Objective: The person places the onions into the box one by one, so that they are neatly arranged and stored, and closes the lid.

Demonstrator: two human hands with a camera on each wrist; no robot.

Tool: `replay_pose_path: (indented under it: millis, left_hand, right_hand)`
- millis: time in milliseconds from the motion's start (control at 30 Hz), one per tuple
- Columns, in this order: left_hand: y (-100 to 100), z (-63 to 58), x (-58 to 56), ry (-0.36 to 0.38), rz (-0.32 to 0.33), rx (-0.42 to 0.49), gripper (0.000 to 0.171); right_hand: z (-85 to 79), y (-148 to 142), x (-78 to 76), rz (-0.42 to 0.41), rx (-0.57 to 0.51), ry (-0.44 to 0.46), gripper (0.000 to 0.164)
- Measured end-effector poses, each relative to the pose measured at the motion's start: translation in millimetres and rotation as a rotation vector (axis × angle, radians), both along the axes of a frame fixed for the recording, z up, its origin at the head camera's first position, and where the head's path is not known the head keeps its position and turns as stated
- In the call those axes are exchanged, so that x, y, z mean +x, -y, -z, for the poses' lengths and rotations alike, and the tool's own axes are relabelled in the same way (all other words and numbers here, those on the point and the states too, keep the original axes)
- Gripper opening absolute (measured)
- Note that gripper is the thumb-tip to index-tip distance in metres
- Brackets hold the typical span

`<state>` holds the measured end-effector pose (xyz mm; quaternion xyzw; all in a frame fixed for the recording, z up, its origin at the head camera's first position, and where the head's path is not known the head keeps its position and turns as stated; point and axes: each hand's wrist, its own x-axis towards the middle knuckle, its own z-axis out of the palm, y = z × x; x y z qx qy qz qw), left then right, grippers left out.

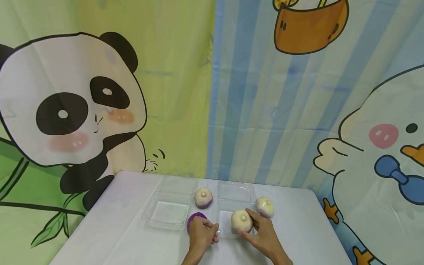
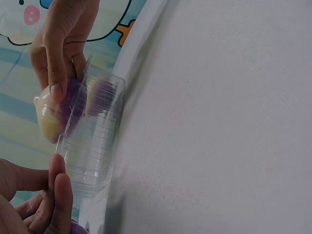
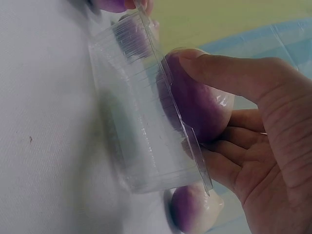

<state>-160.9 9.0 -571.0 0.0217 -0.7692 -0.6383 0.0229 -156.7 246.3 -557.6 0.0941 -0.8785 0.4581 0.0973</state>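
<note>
Over the right clear plastic box (image 1: pixel 236 192), my right hand (image 1: pixel 265 235) grips a round cream-and-purple ball with a small nub (image 1: pixel 241 220) between thumb and fingers. In the right wrist view the ball's purple side (image 3: pixel 192 100) overlaps the box rim. My left hand (image 1: pixel 202 233) pinches the near left edge of this box with thumb and forefinger; the left wrist view shows its fingertips (image 2: pixel 57 163) at the rim. A purple round thing (image 1: pixel 196 215) lies right behind the left hand, partly hidden by it. The box's hinged lid lies folded back.
A second clear plastic box (image 1: pixel 169 211), lid folded back, stands on the left of the white table (image 1: pixel 122 221). One similar ball (image 1: pixel 203 198) sits between the boxes, another (image 1: pixel 265 207) right of the right box. Printed curtains (image 1: pixel 179 110) hang behind the table.
</note>
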Motion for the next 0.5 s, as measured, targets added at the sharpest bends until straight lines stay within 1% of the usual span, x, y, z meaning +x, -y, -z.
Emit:
replay_pose_path:
  millis: [233, 500]
  left_hand:
    - [0.3, 0.2, -0.4, -0.005, -0.005, 0.004, 0.019]
    - [-0.1, 1.8, -2.2, 0.018, -0.005, 0.001, 0.018]
  right_hand:
    - [2.4, 3.5, -3.5, -0.022, 0.006, -0.009, 0.082]
    - [2.1, 5.0, -10.0, -0.088, 0.053, 0.019, 0.082]
